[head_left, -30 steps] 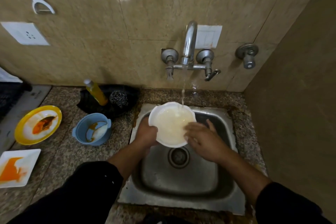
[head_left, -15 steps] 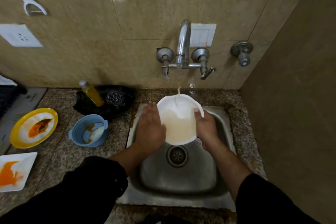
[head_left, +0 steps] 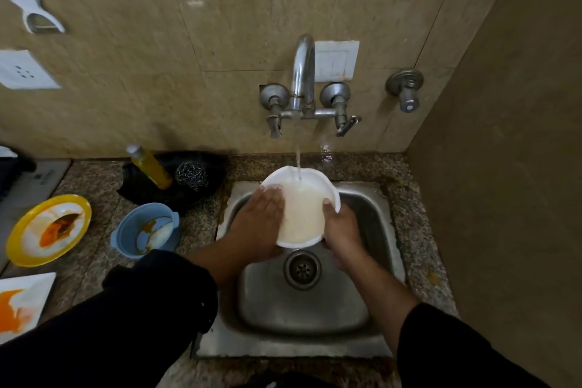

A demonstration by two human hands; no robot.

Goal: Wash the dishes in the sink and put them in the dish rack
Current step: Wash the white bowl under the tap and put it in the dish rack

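A white bowl [head_left: 304, 208] full of cloudy water is held over the steel sink [head_left: 302, 309], under the running tap [head_left: 303, 72]. My left hand [head_left: 256, 224] lies flat with straight fingers over the bowl's left rim and inner side. My right hand [head_left: 341, 230] grips the right rim, thumb hooked over the edge. On the counter to the left wait a dirty blue bowl [head_left: 146, 231], a yellow-rimmed plate [head_left: 47, 230] with orange sauce and a white square plate [head_left: 22, 305] with orange stains. No dish rack is in view.
A yellow soap bottle [head_left: 151, 167] and a steel scrubber [head_left: 191, 175] sit on a black cloth behind the blue bowl. A side wall closes in on the right. A second valve [head_left: 406, 88] sticks out of the back wall.
My left hand moved from under the bowl's left edge onto its rim and inside. My right hand shifted from the bowl's inside to gripping its right rim. The bowl moved slightly back under the stream.
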